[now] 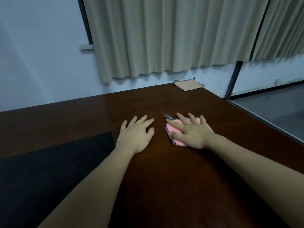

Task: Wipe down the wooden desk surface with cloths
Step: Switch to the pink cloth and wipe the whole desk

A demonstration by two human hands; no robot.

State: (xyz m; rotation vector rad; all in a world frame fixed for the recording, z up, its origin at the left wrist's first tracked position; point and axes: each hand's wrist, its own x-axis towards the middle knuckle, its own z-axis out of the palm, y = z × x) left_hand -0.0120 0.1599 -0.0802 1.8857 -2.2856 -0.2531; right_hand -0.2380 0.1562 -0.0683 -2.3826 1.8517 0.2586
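We start at the left, where a black inset panel sits flush in the dark wooden counter. No cloth has reached that stretch as far as we can judge, though the wood gives no streaks or damp marks to go by, so what is already wiped is hard to call.

Moving in, our left hand lies flat on the bare wood, fingers spread, gripping nothing; it looks like a brace rather than a wiper.

Just beside it, our right hand is pressed palm-down on the pink cloth, fingers splayed across it, pinning it to the counter rather than clutching it. The cloth is bunched under the palm, soft and napped, with a dark stitched border showing at its left edge and a small loop poking out at the top corner. It sits about mid-counter, toward the right half.

Further right and far back, a beige cloth lies folded flat at the far corner of the counter, under the curtains, well apart from both hands and untouched for now.

Our read: we are in the thick of wiping, one cloth in play, one waiting. The left side, the near edge and that far corner all look like ground left to cover.
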